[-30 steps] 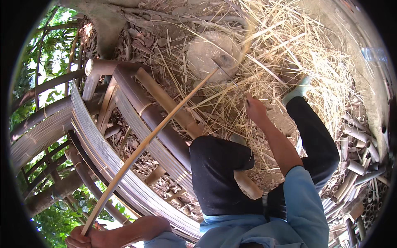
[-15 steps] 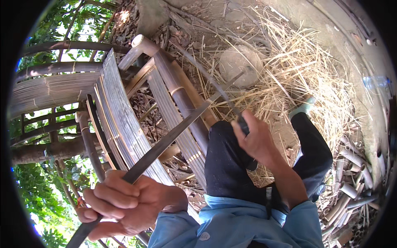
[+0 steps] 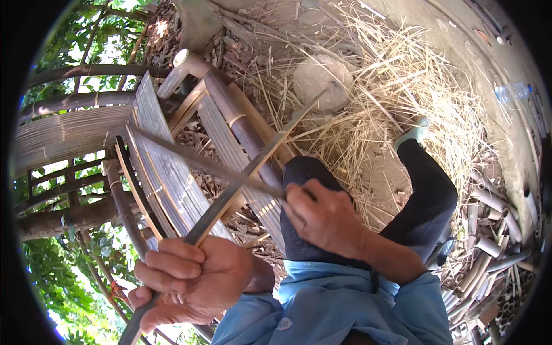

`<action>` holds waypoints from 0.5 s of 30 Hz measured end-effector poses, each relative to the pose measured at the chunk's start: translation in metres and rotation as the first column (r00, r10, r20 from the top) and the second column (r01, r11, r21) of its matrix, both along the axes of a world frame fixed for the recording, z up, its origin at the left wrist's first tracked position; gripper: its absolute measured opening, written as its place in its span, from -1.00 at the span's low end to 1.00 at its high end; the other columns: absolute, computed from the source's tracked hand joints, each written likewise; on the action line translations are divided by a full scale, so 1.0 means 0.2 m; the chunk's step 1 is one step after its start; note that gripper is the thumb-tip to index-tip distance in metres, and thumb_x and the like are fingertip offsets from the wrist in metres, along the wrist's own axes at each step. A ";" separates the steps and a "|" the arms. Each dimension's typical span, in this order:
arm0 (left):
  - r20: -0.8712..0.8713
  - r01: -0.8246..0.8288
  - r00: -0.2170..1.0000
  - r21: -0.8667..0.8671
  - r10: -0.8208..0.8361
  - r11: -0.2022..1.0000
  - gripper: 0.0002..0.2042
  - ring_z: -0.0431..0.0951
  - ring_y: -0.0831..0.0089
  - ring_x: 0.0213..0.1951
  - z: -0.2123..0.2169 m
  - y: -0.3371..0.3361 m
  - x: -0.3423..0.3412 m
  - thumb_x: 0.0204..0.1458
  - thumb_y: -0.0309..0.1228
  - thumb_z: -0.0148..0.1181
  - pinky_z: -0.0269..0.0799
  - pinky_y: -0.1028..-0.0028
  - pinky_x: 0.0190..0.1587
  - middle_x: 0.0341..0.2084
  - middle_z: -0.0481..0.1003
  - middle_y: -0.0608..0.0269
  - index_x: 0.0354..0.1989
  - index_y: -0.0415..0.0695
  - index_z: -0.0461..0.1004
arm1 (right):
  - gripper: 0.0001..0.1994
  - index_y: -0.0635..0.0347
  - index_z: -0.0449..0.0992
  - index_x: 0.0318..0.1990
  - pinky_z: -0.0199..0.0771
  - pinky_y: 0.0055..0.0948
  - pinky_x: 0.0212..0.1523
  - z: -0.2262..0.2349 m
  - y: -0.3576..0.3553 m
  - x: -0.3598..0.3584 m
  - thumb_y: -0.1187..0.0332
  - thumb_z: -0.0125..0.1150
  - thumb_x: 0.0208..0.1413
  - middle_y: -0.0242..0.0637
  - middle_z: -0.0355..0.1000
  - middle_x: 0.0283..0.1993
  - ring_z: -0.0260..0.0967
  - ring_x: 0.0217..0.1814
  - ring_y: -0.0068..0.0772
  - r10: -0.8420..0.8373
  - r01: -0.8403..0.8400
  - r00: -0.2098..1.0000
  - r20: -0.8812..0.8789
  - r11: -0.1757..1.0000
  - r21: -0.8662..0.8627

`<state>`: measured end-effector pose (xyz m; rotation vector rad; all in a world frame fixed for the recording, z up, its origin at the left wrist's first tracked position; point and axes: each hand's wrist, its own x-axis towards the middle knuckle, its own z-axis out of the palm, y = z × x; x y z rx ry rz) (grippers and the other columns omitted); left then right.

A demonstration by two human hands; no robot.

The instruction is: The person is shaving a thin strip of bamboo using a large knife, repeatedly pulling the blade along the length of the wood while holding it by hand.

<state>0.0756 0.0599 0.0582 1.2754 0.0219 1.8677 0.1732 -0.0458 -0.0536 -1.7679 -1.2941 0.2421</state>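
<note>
A long, dark bamboo strip runs slantwise from the lower left up toward the straw. My left hand is closed round its lower part, palm turned up. Pale wood shows along the strip's edge in the middle. My right hand is closed on the handle of a long-bladed knife, above my thigh. The blade points up and left and crosses the strip; whether it touches the strip I cannot tell. Most of the handle is hidden by my fingers.
A bamboo bench with a thick dark pole stands at my left. Ahead, a round stone lies beside scattered straw. A plastic bottle is at the far right, and bamboo offcuts are heaped at the lower right.
The knife blade has swung left and now crosses lower on the strip. My right hand moved left and nearer me. More pale wood shows on the strip.
</note>
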 end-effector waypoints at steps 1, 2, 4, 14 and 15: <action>0.013 -0.028 1.000 -0.007 0.029 1.000 -0.54 0.09 0.56 -0.63 0.00 -0.01 0.00 0.41 0.04 -0.16 0.04 0.51 -0.56 -0.64 0.17 0.37 -0.24 -0.16 0.37 | -0.83 0.19 0.44 -0.26 0.50 -0.23 -0.56 0.00 -0.01 -0.01 0.35 0.32 0.17 -0.18 0.38 -0.45 0.44 -0.52 -0.05 0.019 -0.019 1.000 0.006 0.999 0.026; 0.013 -0.040 0.999 -0.010 0.041 0.999 -0.55 0.08 0.55 -0.63 0.00 0.00 0.00 0.41 0.03 -0.15 0.03 0.51 -0.56 -0.64 0.16 0.37 -0.26 -0.16 0.37 | -0.84 0.18 0.44 -0.26 0.51 -0.23 -0.55 -0.04 0.02 0.01 0.34 0.30 0.18 -0.17 0.42 -0.41 0.45 -0.52 -0.09 -0.029 0.033 0.996 0.080 0.998 -0.056; 0.010 -0.045 0.999 -0.029 0.045 0.999 -0.55 0.08 0.54 -0.62 0.01 0.01 0.01 0.40 0.02 -0.13 0.03 0.51 -0.55 -0.64 0.15 0.37 -0.27 -0.17 0.36 | -0.82 0.20 0.48 -0.20 0.51 -0.24 -0.56 -0.20 0.07 0.12 0.32 0.30 0.17 -0.18 0.42 -0.39 0.46 -0.54 -0.14 -0.105 0.113 0.992 0.068 0.984 -0.138; -0.005 0.010 1.000 -0.038 -0.010 0.999 -0.57 0.05 0.54 -0.60 0.01 0.05 -0.04 0.40 -0.02 -0.09 0.00 0.49 -0.54 -0.65 0.10 0.38 -0.32 -0.18 0.33 | -0.84 0.19 0.43 -0.28 0.50 -0.21 -0.55 -0.34 0.12 0.20 0.35 0.28 0.19 -0.13 0.42 -0.45 0.48 -0.49 -0.07 -0.127 0.122 0.991 -0.031 0.985 -0.125; -0.020 -0.011 1.000 -0.040 0.010 0.999 -0.57 0.05 0.54 -0.59 0.00 0.06 -0.06 0.40 -0.03 -0.08 0.00 0.49 -0.54 -0.65 0.10 0.38 -0.32 -0.18 0.33 | -0.84 0.20 0.42 -0.26 0.51 -0.18 -0.54 -0.31 0.13 0.19 0.35 0.27 0.20 -0.11 0.42 -0.45 0.47 -0.49 -0.03 -0.068 0.064 0.997 -0.043 0.993 -0.102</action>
